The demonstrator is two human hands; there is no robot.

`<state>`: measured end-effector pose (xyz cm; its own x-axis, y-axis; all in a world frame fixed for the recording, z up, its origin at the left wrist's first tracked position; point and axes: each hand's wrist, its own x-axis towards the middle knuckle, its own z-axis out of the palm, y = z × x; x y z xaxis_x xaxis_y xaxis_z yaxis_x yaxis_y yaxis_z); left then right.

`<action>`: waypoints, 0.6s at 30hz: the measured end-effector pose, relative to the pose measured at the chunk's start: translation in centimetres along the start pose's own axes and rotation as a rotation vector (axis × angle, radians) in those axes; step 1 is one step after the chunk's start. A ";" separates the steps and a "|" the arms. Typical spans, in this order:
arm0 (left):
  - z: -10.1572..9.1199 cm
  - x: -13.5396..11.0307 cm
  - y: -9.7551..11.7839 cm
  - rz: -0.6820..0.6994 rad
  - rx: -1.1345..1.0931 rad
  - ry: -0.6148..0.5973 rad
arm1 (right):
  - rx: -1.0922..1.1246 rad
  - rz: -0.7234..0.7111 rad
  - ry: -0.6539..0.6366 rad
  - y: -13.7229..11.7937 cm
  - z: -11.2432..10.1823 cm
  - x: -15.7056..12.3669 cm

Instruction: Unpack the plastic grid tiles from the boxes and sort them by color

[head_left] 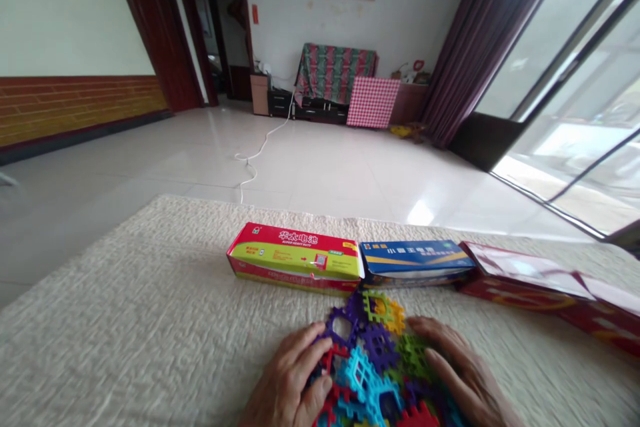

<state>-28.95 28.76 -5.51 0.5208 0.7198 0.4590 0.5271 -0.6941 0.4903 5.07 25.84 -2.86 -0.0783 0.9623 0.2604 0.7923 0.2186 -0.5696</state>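
A heap of plastic interlocking building pieces with toothed edges lies on the cream textured cover, between my two hands. Purple pieces point(379, 345), a lime green piece point(374, 305) and a yellow piece point(397, 317) sit toward the far side. Light blue pieces point(361, 371) and red pieces point(419, 415) are nearer to me. My left hand point(293, 377) rests against the heap's left side, fingers extended and thumb apart. At the right side, my right hand point(463, 370) touches the green pieces point(414, 355) with its fingers stretched out. The lower frame edge cuts off part of the heap.
Beyond the heap stand a red and yellow-green battery box point(297, 257), a blue box point(416, 260) and long red boxes point(550, 283), in a row. The cream cover point(150, 320) ends at a far edge, with tiled floor and a white cord point(260, 150) past it.
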 end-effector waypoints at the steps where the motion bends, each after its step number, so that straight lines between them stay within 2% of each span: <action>1: 0.2 0.0 -0.3 0.018 0.005 0.014 | -0.009 -0.003 0.002 -0.1 0.0 0.0; 5: 0.3 0.0 -0.5 0.049 0.014 0.034 | -0.016 -0.015 -0.005 -0.2 0.0 0.0; 10: 0.2 -0.4 0.1 -0.035 0.028 -0.027 | -0.018 -0.048 -0.008 0.1 0.1 -0.2; 13: 0.1 -0.5 0.4 -0.039 0.019 -0.046 | -0.034 -0.062 0.001 0.3 0.2 -0.3; 18: -1.0 0.4 1.3 -0.033 0.038 -0.033 | -0.062 -0.094 0.016 0.8 0.1 -0.1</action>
<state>-28.73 28.12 -3.94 0.5246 0.7417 0.4179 0.5692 -0.6706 0.4758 5.67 25.91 -3.49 -0.1447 0.9351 0.3235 0.8178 0.2971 -0.4929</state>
